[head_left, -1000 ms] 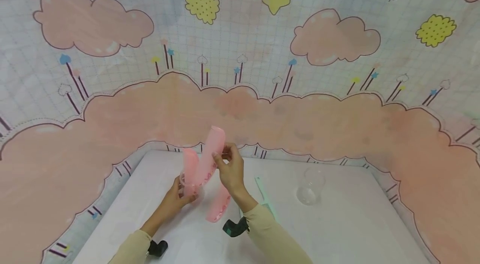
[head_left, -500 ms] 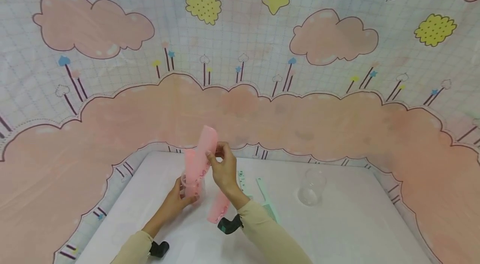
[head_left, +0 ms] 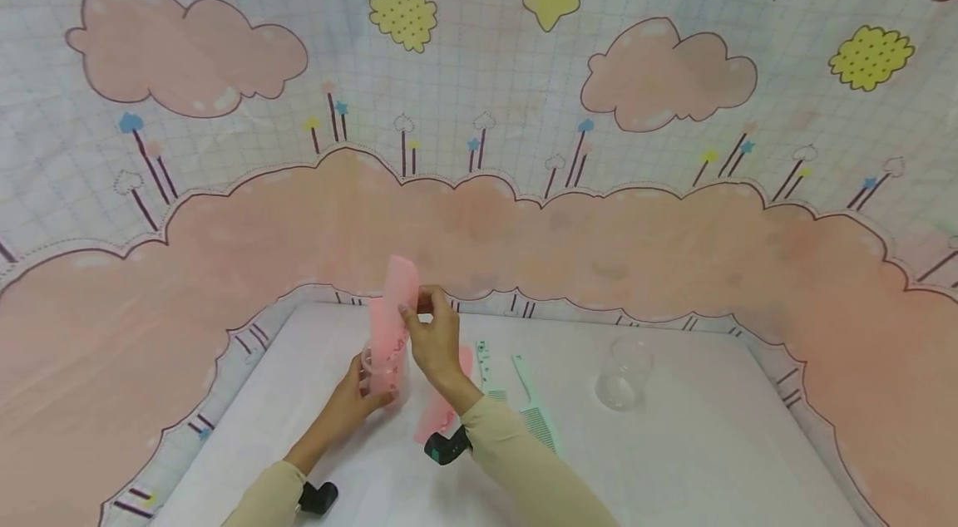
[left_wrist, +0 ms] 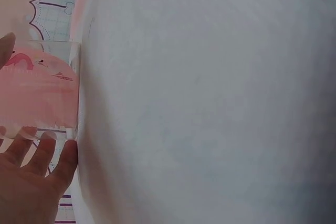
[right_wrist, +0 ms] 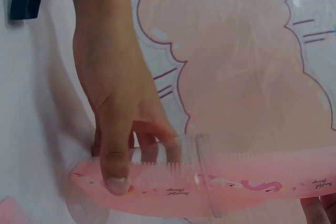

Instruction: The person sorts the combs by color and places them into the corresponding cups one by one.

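Observation:
My left hand [head_left: 352, 390] grips a clear plastic cup [left_wrist: 65, 50] with a pink comb [head_left: 375, 319] standing in it. The cup's base sits right at the white tabletop in the left wrist view. Above it, my right hand [head_left: 437, 336] pinches a second pink comb [head_left: 402, 278] between thumb and fingers, held upright. Its lower part overlaps the cup and the other comb. Seen from the right wrist, the left thumb [right_wrist: 115, 184] presses the cup wall, and flamingo prints and teeth show on the pink plastic.
A third pink comb [head_left: 437, 417] lies on the table below my right wrist, partly covered. Two mint-green combs [head_left: 537, 415] lie just right of it. Another clear cup [head_left: 618, 390] stands farther right. Black wrist mounts [head_left: 446, 447] stick out from both sleeves.
My right hand has moved left with its comb, bringing it over the cup and more upright. The left hand and cup stay put. More of the green combs now shows.

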### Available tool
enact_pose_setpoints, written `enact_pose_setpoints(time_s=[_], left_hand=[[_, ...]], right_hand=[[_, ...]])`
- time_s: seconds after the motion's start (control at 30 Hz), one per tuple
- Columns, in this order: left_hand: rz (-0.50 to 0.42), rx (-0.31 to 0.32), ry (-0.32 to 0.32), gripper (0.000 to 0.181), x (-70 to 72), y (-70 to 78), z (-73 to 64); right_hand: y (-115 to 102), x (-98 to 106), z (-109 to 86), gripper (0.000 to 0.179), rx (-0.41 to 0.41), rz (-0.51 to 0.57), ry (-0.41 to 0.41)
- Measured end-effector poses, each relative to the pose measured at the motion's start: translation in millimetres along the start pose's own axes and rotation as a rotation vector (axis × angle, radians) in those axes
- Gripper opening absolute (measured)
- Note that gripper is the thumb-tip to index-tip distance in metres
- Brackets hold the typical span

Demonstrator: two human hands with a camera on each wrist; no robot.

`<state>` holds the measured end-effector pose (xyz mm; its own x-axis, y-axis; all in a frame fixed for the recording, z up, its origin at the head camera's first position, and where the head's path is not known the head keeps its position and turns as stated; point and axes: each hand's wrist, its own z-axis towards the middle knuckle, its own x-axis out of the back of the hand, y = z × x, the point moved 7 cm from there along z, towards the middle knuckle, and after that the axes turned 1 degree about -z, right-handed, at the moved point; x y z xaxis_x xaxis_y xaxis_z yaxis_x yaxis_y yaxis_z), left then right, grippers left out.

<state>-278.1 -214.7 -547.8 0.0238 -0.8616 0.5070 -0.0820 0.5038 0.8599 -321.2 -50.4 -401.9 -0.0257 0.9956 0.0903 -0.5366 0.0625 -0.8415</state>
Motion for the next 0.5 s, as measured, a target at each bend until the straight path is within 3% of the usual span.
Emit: enact_pose_setpoints(time_s=[0.5], left_hand=[[-0.005, -0.032, 0.004, 0.099, -0.1, 5.1, -5.1]], right_hand=[[13, -10, -12.7, 0.015, -0.085, -0.077, -0.048]])
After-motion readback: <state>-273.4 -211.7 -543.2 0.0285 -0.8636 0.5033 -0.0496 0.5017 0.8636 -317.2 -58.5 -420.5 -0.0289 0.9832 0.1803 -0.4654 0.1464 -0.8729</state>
